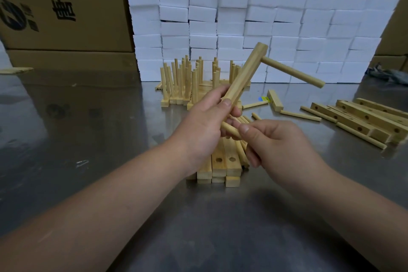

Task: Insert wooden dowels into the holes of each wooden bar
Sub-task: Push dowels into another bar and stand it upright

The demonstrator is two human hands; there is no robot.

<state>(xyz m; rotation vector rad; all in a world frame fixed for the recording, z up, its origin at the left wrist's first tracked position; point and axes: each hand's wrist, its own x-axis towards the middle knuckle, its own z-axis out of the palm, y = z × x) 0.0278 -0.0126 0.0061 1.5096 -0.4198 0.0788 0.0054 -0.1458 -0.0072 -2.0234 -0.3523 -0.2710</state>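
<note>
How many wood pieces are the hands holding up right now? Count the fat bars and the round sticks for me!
Bars: 1, the wooden bar gripped by the left hand.
Dowels: 2, the inserted dowel sticking out of that bar and the loose dowel pinched by the right hand.
Total: 3

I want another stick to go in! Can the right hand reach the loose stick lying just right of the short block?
Probably yes: only bare table lies between the right hand and that loose stick. But its fingers pinch a dowel, so that would need placing first.
</note>
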